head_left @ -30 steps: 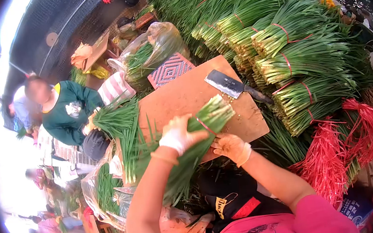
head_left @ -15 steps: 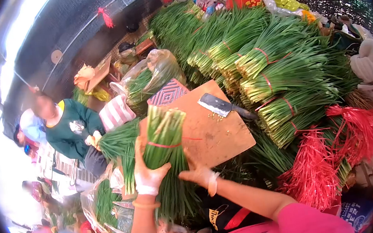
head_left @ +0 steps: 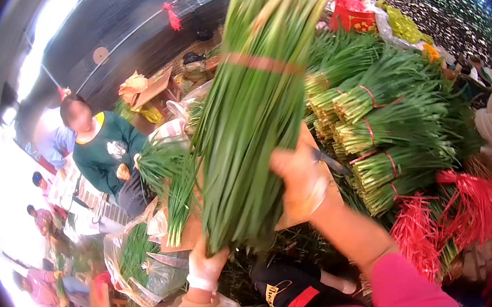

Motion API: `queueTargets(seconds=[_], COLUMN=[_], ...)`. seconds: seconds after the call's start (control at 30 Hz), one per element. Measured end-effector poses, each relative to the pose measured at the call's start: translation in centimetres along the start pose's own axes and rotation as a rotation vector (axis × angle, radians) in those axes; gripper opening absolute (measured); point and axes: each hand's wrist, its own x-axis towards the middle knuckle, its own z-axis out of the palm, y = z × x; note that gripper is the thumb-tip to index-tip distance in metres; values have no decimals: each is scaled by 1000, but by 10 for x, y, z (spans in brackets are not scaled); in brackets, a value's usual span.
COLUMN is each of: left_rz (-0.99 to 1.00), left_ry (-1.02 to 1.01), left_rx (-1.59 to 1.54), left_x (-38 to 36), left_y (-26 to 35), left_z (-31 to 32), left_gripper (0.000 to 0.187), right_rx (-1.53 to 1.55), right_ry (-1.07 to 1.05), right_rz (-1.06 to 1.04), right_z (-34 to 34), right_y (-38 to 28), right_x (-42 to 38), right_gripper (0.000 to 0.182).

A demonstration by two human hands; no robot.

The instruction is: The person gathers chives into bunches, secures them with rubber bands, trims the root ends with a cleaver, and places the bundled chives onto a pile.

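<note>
A large bunch of long green stalks, tied with a red band, is held up close to the camera, cut ends at the top. My left hand grips its leafy lower end. Against the bunch's right side is my right hand, blurred, its fingers partly hidden. Behind the bunch lies a brown board; a knife's dark handle shows at its right edge. Loose green stalks rest left of the bunch.
Tied bunches are stacked at the right, above red plastic strips. A co-worker in a green top sits at the left, holding green stalks. Lower left is a clear plastic bag with greens. Other people are farther left.
The bunch has been raised toward the camera and now hides much of the board. My left hand has moved down to its leafy end; my right hand has moved up and right.
</note>
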Motion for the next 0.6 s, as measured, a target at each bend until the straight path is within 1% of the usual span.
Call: queueTargets(seconds=[0.03, 0.07, 0.1, 0.13, 0.17, 0.2, 0.23, 0.27, 0.3, 0.33, 0.37, 0.4, 0.43, 0.47, 0.5, 0.53, 0.57, 0.6], left_rz=[-273, -333, -439, -445, -511, -576, -472, -669, -568, -679, -711, -907, -828, -863, -900, -939, -982, -1022], left_ry=[-32, -34, -19, 30, 116, 215, 263, 280, 330, 336, 432, 401, 481, 440, 396, 351, 300, 247], left_rx=[-74, -224, -371, -294, -234, -211, -105, -107, -9, 252, -8, 18, -145, -149, -147, -142, -138, -137], left_x=[-18, -35, -54, -75, -98, -120, -155, -172, -175, -182, -206, -209, -246, -260, -272, -284, -295, -303], left_y=[-25, -48, -60, -81, -111, -122, -180, -160, -123, -98, -122, -106, -152, -163, -169, -173, -173, -172], left_z=[-3, -13, -27, -40, -56, -67, -92, -105, -110, -115, -119, -120, -121, -116, -113, -112, -112, -110], left_gripper=[59, 55, 55, 54, 52, 51, 51, 52, 42, 36, 34, 34, 37, 37, 37, 37, 38, 38], right_rx=[-26, -88, -17, 53, -449, -760, -1072, -1091, -1113, -1217, -1317, -1538, -1859, -2087, -2298, -2422, -2411, -2412], right_ry=[65, 68, 23, -20, -9, 125, 265, 243, 220, 204, 190, 191, 292, 382, 548, 679, 700, 648], right_rz=[-63, -193, -175, -154, -519, -604, -688, -649, -609, -699, -797, -862, -815, -476, -377, -112, 10, 168], right_z=[-10, -19, -43, -68, -73, -93, -103, -90, -79, -87, -104, -122, -139, -137, -163, -180, -216, -240], right_y=[-19, -42, -59, -76, -112, -145, -171, -198, -218, -224, -231, -237, -235, -228, -206, -182, -154, -127], right_x=[22, 52, 94, 136, 161, 198, 228, 237, 246, 273, 305, 334, 347, 346, 354, 349, 350, 341], right_gripper=[52, 49, 50, 50, 54, 57, 60, 63, 66, 67, 68, 67, 72, 81, 89, 91, 88, 87])
